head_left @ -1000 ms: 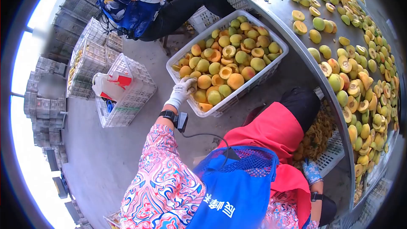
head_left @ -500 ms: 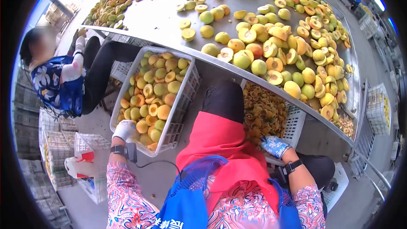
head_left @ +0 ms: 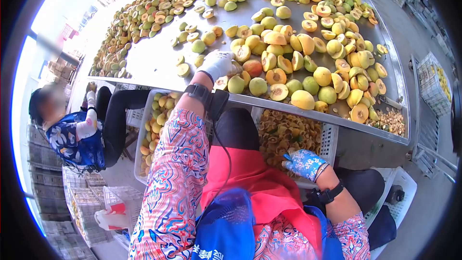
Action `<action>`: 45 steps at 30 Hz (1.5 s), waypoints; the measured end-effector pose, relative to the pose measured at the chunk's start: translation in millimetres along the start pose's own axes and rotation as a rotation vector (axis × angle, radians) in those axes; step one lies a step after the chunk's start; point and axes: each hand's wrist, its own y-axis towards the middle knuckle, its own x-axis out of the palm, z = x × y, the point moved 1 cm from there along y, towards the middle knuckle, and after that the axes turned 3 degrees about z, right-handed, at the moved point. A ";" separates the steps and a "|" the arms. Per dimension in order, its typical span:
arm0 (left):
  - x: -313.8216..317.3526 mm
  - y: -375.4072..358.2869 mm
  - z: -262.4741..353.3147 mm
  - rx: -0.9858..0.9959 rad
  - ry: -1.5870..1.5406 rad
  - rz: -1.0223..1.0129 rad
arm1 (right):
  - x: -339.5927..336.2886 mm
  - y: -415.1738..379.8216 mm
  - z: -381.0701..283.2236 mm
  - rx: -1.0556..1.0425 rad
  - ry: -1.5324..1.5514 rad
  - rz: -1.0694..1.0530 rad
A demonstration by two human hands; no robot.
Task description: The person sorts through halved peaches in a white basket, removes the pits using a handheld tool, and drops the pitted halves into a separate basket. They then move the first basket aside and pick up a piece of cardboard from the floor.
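Observation:
My left hand (head_left: 218, 65), in a white glove, reaches over the metal table's front edge among the halved yellow-green peaches (head_left: 276, 76). Its fingers are bent together at the fruit beside a reddish peach (head_left: 252, 68); what lies under the fingertips is hidden. My right hand (head_left: 306, 163), in a blue flowered glove, is low by my lap, at the near side of a crate of brown fruit scraps (head_left: 288, 132). Its fingers are curled closed, and what they hold, if anything, is too small to make out.
The metal table (head_left: 154, 62) has a raised rim. Left of my legs stands a white crate of peach halves (head_left: 156, 120), partly behind my arm. A co-worker (head_left: 77, 130) sits at far left. A pile of pits (head_left: 387, 121) lies at the table's right corner.
My left hand has left the peach crate and moved up and forward onto the table's fruit. My right hand stays by the scrap crate. The view has shifted.

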 end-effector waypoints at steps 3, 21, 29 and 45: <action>4.0 8.2 -0.7 0.024 0.014 -0.182 | 4.7 -5.4 0.0 -0.048 0.011 0.055; 27.0 -153.0 100.9 0.127 -2.040 -0.180 | -24.5 -12.0 -47.9 -0.329 0.396 0.816; 47.6 -156.1 144.8 -0.341 -2.209 -0.353 | -14.1 -6.8 -46.9 -0.271 0.136 0.820; 35.5 -143.7 142.6 -0.342 -1.840 -0.566 | -4.5 -0.8 -40.5 -0.421 0.078 0.647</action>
